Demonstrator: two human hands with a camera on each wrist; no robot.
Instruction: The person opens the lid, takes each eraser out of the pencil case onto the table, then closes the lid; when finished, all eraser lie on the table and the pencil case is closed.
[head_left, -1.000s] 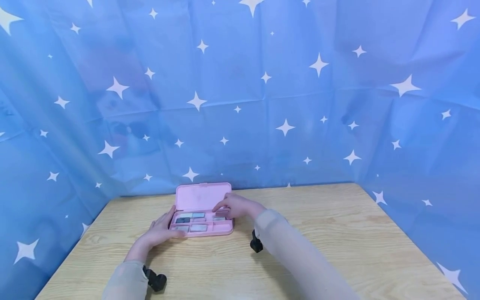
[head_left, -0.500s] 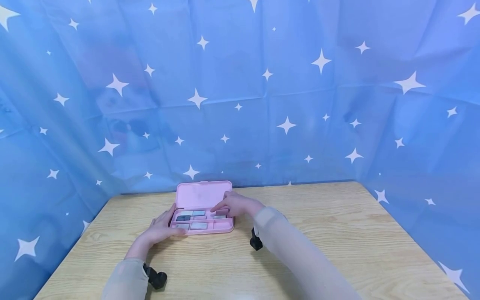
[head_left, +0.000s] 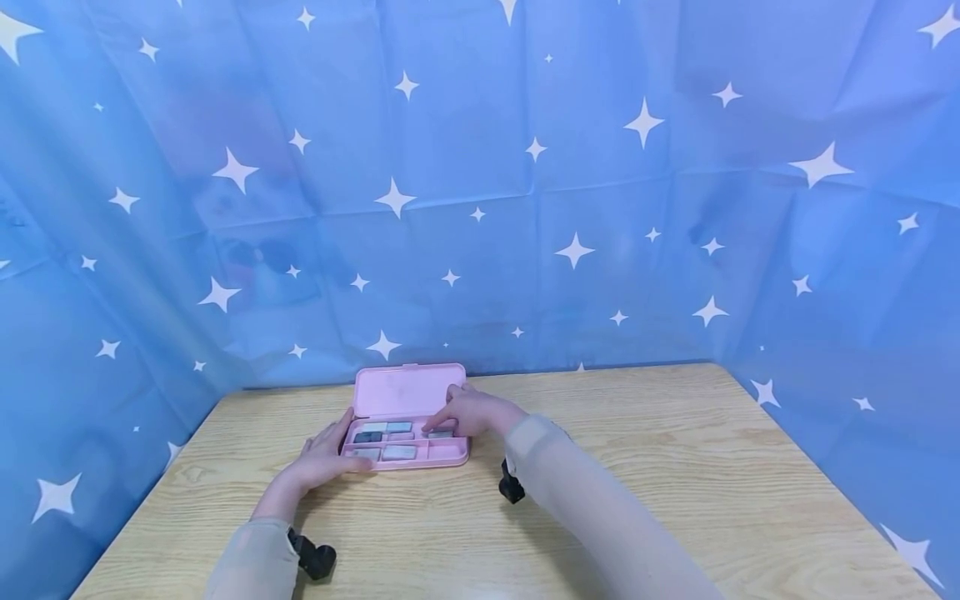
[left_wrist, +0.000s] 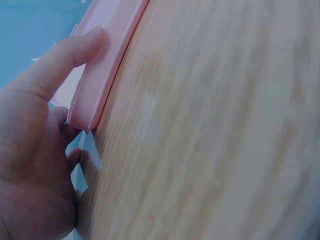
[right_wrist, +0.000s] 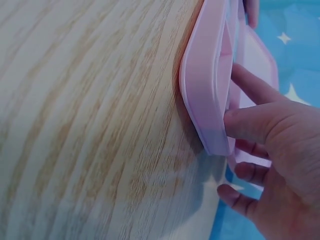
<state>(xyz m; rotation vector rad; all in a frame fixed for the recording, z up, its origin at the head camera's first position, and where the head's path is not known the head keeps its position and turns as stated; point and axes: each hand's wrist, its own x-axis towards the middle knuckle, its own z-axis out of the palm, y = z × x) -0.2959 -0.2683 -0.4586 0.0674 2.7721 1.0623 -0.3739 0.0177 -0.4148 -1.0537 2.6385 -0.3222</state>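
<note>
Head: spread left hand [head_left: 318, 463] touches pink case [head_left: 447, 450].

no readable text, labels, brands, numbers or signs

Arms [head_left: 600, 508] forward, left grip [head_left: 321, 460], thumb [left_wrist: 72, 55] apart; right grip [head_left: 471, 411], forefinger [right_wrist: 255, 87] extended.

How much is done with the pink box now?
Done, it seems: the lid of the pink box is up, and small blocks lie inside. In hand: the left hand touches the box's left end while the right hand reaches into its right side; whether it holds a block is hidden. Probably left: finishing there, then closing the lid, since it's open.
</note>
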